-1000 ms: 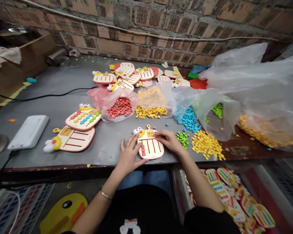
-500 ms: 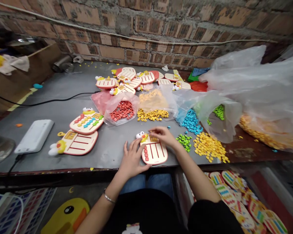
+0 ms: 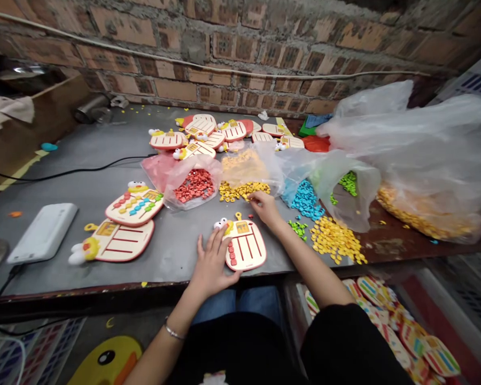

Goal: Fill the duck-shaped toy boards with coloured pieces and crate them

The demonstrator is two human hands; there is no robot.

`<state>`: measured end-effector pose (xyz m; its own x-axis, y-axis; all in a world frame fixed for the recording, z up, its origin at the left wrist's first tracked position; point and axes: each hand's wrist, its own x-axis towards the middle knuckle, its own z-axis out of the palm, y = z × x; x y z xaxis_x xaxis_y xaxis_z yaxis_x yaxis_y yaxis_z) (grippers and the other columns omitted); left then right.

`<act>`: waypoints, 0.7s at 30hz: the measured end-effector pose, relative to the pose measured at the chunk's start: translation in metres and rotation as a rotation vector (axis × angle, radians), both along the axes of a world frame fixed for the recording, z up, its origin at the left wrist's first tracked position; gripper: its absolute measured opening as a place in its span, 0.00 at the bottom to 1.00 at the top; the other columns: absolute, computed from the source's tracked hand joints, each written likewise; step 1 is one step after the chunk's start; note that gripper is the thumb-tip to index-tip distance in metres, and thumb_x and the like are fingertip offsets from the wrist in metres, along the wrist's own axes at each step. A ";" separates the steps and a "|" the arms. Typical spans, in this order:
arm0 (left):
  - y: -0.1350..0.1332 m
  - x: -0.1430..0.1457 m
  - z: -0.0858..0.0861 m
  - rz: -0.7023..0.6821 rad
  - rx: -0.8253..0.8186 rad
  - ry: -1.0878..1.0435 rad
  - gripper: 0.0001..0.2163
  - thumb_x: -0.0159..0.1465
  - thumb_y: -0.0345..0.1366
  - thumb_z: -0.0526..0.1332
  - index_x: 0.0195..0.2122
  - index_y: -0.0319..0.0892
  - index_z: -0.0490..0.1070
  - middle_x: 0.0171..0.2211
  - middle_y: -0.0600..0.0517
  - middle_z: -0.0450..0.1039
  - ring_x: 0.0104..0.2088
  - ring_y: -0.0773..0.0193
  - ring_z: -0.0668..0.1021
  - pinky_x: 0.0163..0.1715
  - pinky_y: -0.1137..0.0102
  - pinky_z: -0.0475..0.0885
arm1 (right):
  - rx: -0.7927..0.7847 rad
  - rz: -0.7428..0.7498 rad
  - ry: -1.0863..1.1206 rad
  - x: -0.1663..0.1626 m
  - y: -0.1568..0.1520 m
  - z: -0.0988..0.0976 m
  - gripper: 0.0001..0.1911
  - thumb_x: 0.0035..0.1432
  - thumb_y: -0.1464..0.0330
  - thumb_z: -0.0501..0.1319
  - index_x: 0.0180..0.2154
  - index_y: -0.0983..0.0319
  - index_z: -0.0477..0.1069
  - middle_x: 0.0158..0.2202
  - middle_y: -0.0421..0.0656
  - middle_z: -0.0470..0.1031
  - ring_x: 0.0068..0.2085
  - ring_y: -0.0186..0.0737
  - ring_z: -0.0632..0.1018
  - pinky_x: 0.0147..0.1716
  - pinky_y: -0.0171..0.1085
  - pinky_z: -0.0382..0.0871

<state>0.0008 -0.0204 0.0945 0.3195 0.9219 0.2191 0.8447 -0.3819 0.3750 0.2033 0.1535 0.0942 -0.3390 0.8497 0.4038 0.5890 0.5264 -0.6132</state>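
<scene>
A cream toy board (image 3: 246, 248) with a red rim, a yellow duck-like head with bulging white eyes and several slots lies in front of me. Red beads (image 3: 231, 254) fill its leftmost slot; the other slots show bare. My left hand (image 3: 212, 262) holds the board at its left side, fingers over the head and thumb by the lower edge. Beyond the board, my right hand (image 3: 266, 211) pinches at the near edge of the yellow beads (image 3: 240, 191), its fingertips closed on a yellow bead there. A small red bead (image 3: 250, 216) lies by the board's top.
Behind are bags of red beads (image 3: 195, 184), blue beads (image 3: 305, 199) and green beads (image 3: 348, 183). Loose yellow pieces (image 3: 336, 240) lie at right. Two boards (image 3: 124, 243) overlap at left beside a white power bank (image 3: 44, 232). More boards (image 3: 200, 125) are piled near the brick wall.
My right hand has moved from the top of the board away to the yellow beads, uncovering the board's upper part. My left hand stays on the board. The view has shifted slightly.
</scene>
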 end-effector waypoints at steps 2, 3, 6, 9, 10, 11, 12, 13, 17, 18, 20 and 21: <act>0.001 0.000 0.000 -0.019 -0.014 0.005 0.33 0.55 0.48 0.62 0.59 0.40 0.57 0.67 0.37 0.49 0.66 0.45 0.52 0.61 0.40 0.38 | -0.071 0.029 0.133 0.012 -0.020 0.003 0.08 0.56 0.74 0.57 0.36 0.62 0.74 0.38 0.46 0.77 0.39 0.41 0.77 0.40 0.41 0.73; 0.001 0.000 0.000 -0.022 -0.023 0.003 0.34 0.55 0.49 0.62 0.59 0.40 0.56 0.67 0.37 0.49 0.66 0.45 0.52 0.61 0.40 0.38 | -0.106 0.049 0.178 0.017 -0.030 0.004 0.08 0.57 0.73 0.58 0.37 0.62 0.74 0.39 0.46 0.77 0.40 0.41 0.77 0.40 0.41 0.73; 0.002 0.001 -0.002 -0.014 -0.033 0.000 0.36 0.54 0.51 0.62 0.60 0.41 0.56 0.67 0.37 0.48 0.66 0.44 0.53 0.61 0.39 0.38 | -0.153 0.117 0.186 0.024 -0.056 0.006 0.06 0.59 0.69 0.59 0.38 0.61 0.74 0.41 0.46 0.77 0.42 0.41 0.78 0.43 0.42 0.73; 0.002 0.002 -0.002 -0.006 -0.025 0.003 0.35 0.54 0.51 0.63 0.60 0.41 0.57 0.66 0.37 0.49 0.66 0.44 0.53 0.61 0.39 0.37 | -0.081 0.150 0.060 0.021 -0.068 0.002 0.06 0.61 0.70 0.59 0.36 0.60 0.74 0.40 0.47 0.77 0.43 0.43 0.76 0.45 0.45 0.71; 0.002 0.003 -0.002 -0.003 -0.024 0.005 0.35 0.54 0.50 0.63 0.60 0.42 0.57 0.66 0.37 0.49 0.66 0.44 0.53 0.61 0.39 0.37 | -0.046 0.150 0.012 0.019 -0.068 0.000 0.06 0.61 0.70 0.58 0.35 0.60 0.74 0.40 0.48 0.77 0.43 0.44 0.76 0.46 0.46 0.70; 0.002 0.003 -0.002 0.001 -0.024 0.007 0.35 0.54 0.50 0.63 0.60 0.42 0.58 0.66 0.37 0.49 0.66 0.44 0.53 0.61 0.39 0.38 | -0.014 0.148 -0.033 0.017 -0.068 -0.002 0.06 0.61 0.71 0.58 0.35 0.60 0.74 0.40 0.48 0.77 0.43 0.45 0.75 0.46 0.47 0.70; 0.002 0.003 -0.002 0.005 -0.026 0.009 0.34 0.54 0.50 0.63 0.59 0.42 0.58 0.66 0.38 0.49 0.66 0.44 0.53 0.61 0.39 0.38 | 0.012 0.153 -0.076 0.016 -0.067 -0.003 0.07 0.61 0.71 0.58 0.34 0.60 0.74 0.39 0.49 0.77 0.43 0.46 0.74 0.46 0.48 0.69; 0.002 0.004 -0.001 0.009 -0.029 0.011 0.34 0.54 0.50 0.63 0.59 0.42 0.59 0.66 0.38 0.50 0.66 0.44 0.53 0.61 0.39 0.38 | 0.030 0.166 -0.111 0.015 -0.066 -0.003 0.07 0.61 0.72 0.57 0.33 0.59 0.74 0.39 0.49 0.76 0.44 0.46 0.73 0.45 0.49 0.68; 0.001 0.005 0.000 0.015 -0.045 0.014 0.34 0.54 0.50 0.64 0.59 0.41 0.58 0.66 0.38 0.49 0.66 0.44 0.53 0.60 0.37 0.39 | 0.047 0.269 -0.166 0.018 -0.065 0.003 0.10 0.62 0.73 0.55 0.32 0.60 0.73 0.39 0.50 0.74 0.45 0.46 0.71 0.45 0.47 0.68; 0.001 0.005 0.000 0.017 -0.049 0.014 0.34 0.54 0.49 0.64 0.59 0.41 0.58 0.66 0.38 0.49 0.66 0.44 0.53 0.60 0.37 0.39 | 0.042 0.296 -0.167 0.020 -0.067 0.006 0.10 0.62 0.73 0.55 0.31 0.60 0.73 0.38 0.49 0.74 0.44 0.46 0.71 0.44 0.47 0.68; 0.002 0.005 0.001 0.022 -0.055 0.009 0.34 0.53 0.49 0.64 0.58 0.41 0.59 0.66 0.38 0.50 0.66 0.44 0.53 0.60 0.37 0.40 | 0.012 0.347 -0.172 0.025 -0.070 0.010 0.10 0.62 0.72 0.55 0.31 0.60 0.73 0.36 0.48 0.73 0.42 0.45 0.72 0.42 0.45 0.69; 0.002 0.005 0.001 0.023 -0.056 0.004 0.33 0.53 0.49 0.64 0.58 0.42 0.59 0.66 0.38 0.50 0.66 0.44 0.53 0.60 0.37 0.40 | -0.010 0.368 -0.171 0.026 -0.072 0.011 0.09 0.62 0.71 0.56 0.32 0.60 0.73 0.35 0.48 0.73 0.40 0.44 0.72 0.41 0.44 0.69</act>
<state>0.0054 -0.0186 0.0955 0.2989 0.9398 0.1655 0.8546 -0.3408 0.3918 0.2293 0.0819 0.1049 -0.6827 0.6630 0.3071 0.4569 0.7154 -0.5287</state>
